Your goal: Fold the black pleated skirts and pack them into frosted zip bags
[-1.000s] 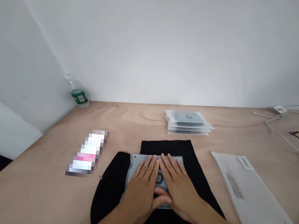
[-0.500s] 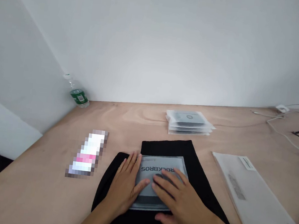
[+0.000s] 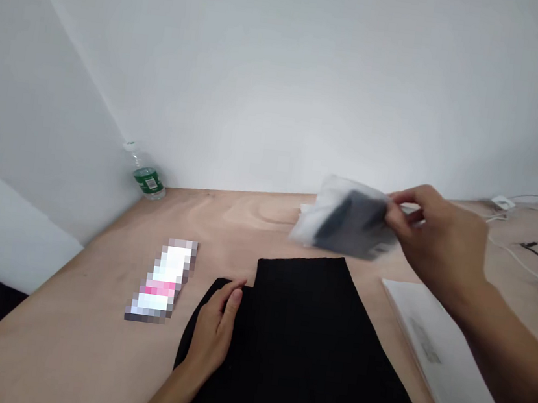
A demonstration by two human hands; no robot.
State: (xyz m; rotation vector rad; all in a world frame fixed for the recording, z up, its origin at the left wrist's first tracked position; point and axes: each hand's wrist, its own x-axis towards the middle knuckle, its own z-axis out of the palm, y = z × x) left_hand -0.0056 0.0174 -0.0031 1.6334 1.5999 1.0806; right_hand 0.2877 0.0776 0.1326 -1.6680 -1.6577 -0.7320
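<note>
My right hand (image 3: 434, 232) pinches the right corner of a translucent bag (image 3: 352, 221) with something dark inside. The bag is tilted and blurred, held up at the back of the table where the stack of bags lies. Black cloth (image 3: 300, 343) is spread flat at the front middle of the table. On the cloth's left part rests my left hand (image 3: 214, 325), its fingers together and pointing away, the thumb beside them; whether it grips any cloth is hidden.
A pixelated phone-like object (image 3: 164, 280) lies left of the cloth. A bottle with a green label (image 3: 148, 180) stands in the back left corner. White packaging (image 3: 445, 360) lies at the right, with cables (image 3: 518, 248) behind it.
The grey ROCKBROS packet has left the top of the cloth. My right hand has moved up and right and holds a bag by the stack. My left hand has drawn its fingers together.
</note>
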